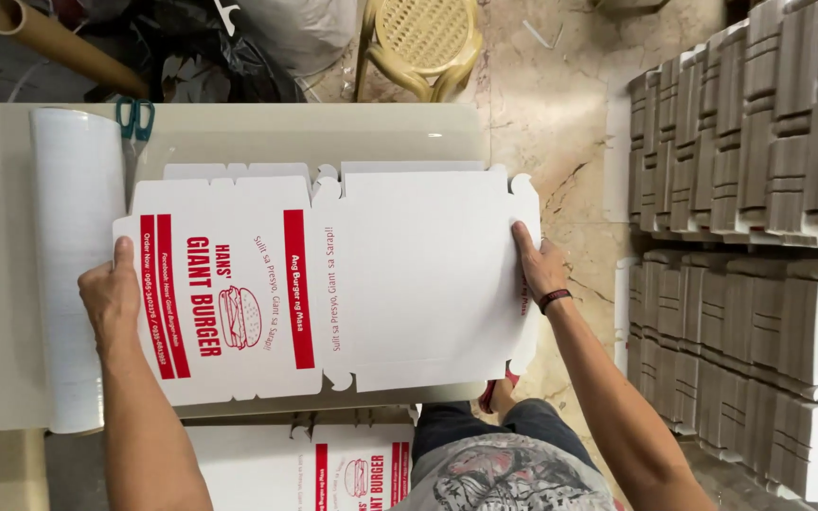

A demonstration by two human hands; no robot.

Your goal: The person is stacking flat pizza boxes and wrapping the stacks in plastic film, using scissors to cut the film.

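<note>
A flat, unfolded white cardboard box blank [381, 274] with red stripes and a burger drawing lies across the beige table [239, 128]. My left hand [114, 298] presses its left edge, thumb on top of the card. On the blank's right edge, which overhangs the table, rests my right hand [537, 265], fingers spread flat; a dark band circles that wrist. Neither hand is closed around anything.
A white roll [73, 255] lies left of the blank, with teal-handled scissors [134, 123] at the back. More printed blanks [333, 468] lie under the near table edge. Tall stacks of folded cartons [759, 208] fill the right. A yellow plastic chair [423, 43] stands beyond the table.
</note>
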